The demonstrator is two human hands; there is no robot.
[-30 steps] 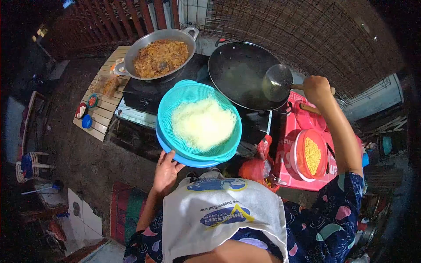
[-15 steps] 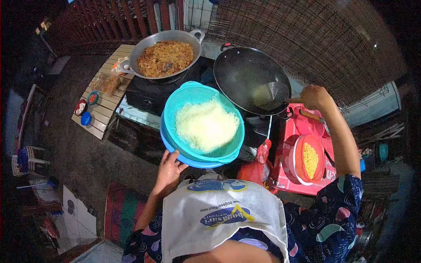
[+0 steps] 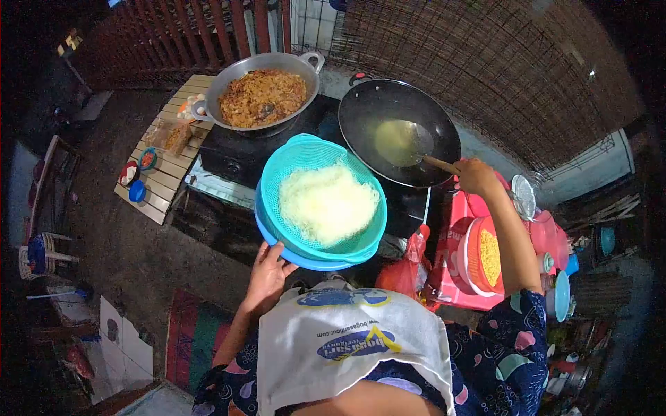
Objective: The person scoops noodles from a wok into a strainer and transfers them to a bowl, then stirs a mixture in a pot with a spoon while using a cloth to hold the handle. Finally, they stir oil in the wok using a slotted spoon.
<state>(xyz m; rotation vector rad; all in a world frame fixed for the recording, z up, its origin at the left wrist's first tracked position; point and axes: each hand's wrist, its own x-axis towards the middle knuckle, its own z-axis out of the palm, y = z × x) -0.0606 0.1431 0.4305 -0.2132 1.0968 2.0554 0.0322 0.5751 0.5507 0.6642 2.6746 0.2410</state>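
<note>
My left hand (image 3: 267, 272) grips the near rim of a turquoise strainer (image 3: 277, 173) nested in a blue basin and heaped with pale shredded food (image 3: 326, 201). My right hand (image 3: 476, 176) holds the wooden handle of a ladle (image 3: 402, 141), whose bowl lies down in the yellowish oil of a black wok (image 3: 437, 118) on the stove. The strainer hovers just in front of the wok and stove.
A grey pan of browned fried food (image 3: 262, 93) sits on the left burner. A slatted wooden table (image 3: 166, 173) holds small bowls and packets. An orange strainer of yellow crumbs (image 3: 489, 253) rests on a red surface at right, beside lids and containers. A wire fence stands behind.
My right hand has swung down and left, lowering the ladle from above the wok's right rim into the oil. The strainer has stayed about where it was.
</note>
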